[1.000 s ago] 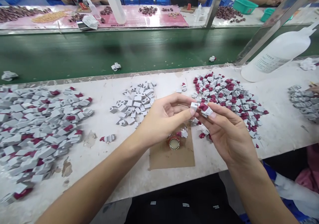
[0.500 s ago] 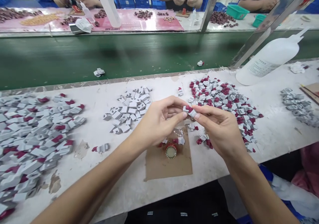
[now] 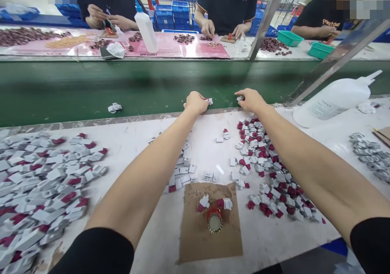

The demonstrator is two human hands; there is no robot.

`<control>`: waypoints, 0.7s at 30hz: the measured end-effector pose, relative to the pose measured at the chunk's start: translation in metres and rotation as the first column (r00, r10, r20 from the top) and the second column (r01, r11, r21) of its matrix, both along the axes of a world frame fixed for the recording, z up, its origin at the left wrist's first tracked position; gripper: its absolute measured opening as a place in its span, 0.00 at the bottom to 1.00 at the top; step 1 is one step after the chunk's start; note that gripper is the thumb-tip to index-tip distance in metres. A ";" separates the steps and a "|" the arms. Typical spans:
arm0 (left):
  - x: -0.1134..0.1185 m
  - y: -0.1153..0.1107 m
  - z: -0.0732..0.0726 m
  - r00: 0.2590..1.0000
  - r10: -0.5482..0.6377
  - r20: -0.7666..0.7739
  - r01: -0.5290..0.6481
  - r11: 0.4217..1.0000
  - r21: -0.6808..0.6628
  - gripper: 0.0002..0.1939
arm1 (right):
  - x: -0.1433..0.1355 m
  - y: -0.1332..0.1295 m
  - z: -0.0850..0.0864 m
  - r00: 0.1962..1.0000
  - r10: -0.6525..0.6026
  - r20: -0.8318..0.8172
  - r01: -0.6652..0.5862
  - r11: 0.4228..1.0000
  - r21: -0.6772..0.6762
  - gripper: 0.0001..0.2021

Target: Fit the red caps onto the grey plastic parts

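My left hand (image 3: 196, 102) reaches over the near edge of the green belt (image 3: 158, 88), fingers closed on a small grey-and-maroon plastic piece (image 3: 209, 101). To its right, my right hand (image 3: 252, 99) is bent round a small light-grey piece (image 3: 240, 98) at the belt, index finger and thumb about it. Below them on the table lies a brown cardboard square (image 3: 210, 245). On it are a red bottle cap (image 3: 215, 221), its hollow side showing, and two grey-and-maroon pieces, one of them the right-hand piece (image 3: 227, 203).
Heaps of grey-and-maroon pieces lie at left (image 3: 45, 184) and right (image 3: 274, 180); a grey heap (image 3: 183, 170) is partly behind my left forearm. A white squeeze bottle (image 3: 332, 101) leans near a metal post (image 3: 268, 18). Co-workers sit across the belt.
Both hands have moved forward and apart, from a shared piece above the cardboard to the belt. The camera view has tilted up, showing more of the far side.
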State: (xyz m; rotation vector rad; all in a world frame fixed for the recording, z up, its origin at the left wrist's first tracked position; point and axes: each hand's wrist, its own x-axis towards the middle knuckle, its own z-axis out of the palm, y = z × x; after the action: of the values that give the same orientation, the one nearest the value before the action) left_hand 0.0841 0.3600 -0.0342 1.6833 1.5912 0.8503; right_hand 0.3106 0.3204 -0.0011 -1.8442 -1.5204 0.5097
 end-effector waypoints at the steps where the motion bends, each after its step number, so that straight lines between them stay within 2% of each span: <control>1: 0.000 0.003 -0.002 1.000 0.013 -0.012 -0.013 1.000 0.012 0.13 | -0.002 0.005 -0.002 0.999 0.011 -0.035 -0.011 1.000 -0.005 0.09; 3: -0.001 -0.001 -0.001 0.999 0.031 -0.030 -0.029 0.998 0.060 0.13 | -0.009 0.005 -0.002 0.991 0.034 -0.130 -0.034 0.999 0.003 0.07; 5: -0.003 -0.017 0.009 0.999 0.013 -0.040 -0.008 0.992 0.124 0.17 | -0.018 -0.008 0.001 0.963 0.075 -0.260 -0.070 0.997 0.027 0.05; 8: -0.006 -0.062 0.032 0.984 -0.174 0.021 0.165 0.958 0.236 0.21 | -0.031 -0.048 0.007 0.883 0.158 -0.442 -0.139 0.987 0.076 0.10; 11: -0.008 -0.118 0.052 0.896 -0.416 0.153 0.339 0.865 0.370 0.14 | -0.045 -0.103 0.010 0.711 0.185 -0.679 -0.125 0.983 0.136 0.17; 13: -0.011 -0.150 0.060 0.872 -0.460 0.169 0.355 0.832 0.427 0.07 | -0.055 -0.139 0.011 0.557 0.167 -0.813 -0.076 0.986 0.151 0.20; 14: -0.012 -0.164 0.062 0.874 -0.460 0.158 0.354 0.824 0.443 0.03 | -0.058 -0.155 0.012 0.502 0.158 -0.850 -0.055 0.987 0.150 0.21; 15: -0.014 -0.176 0.064 0.876 -0.458 0.151 0.351 0.820 0.451 0.02 | -0.062 -0.170 0.012 0.479 0.152 -0.864 -0.045 0.988 0.149 0.20; 18: -0.022 -0.205 0.066 0.853 -0.480 0.206 0.375 0.837 0.399 0.03 | -0.065 -0.205 0.016 0.507 0.157 -0.847 -0.061 0.987 0.146 0.18; 21: -0.031 -0.226 0.068 0.800 -0.509 0.318 0.442 0.858 0.262 0.03 | -0.061 -0.234 0.020 0.620 0.174 -0.765 -0.083 0.984 0.157 0.14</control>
State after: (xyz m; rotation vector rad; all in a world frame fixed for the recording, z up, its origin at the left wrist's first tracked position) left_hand 0.0530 0.1337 0.0339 1.7963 0.7913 0.9885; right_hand 0.2494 0.0866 0.0191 -1.1508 -1.0262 1.1074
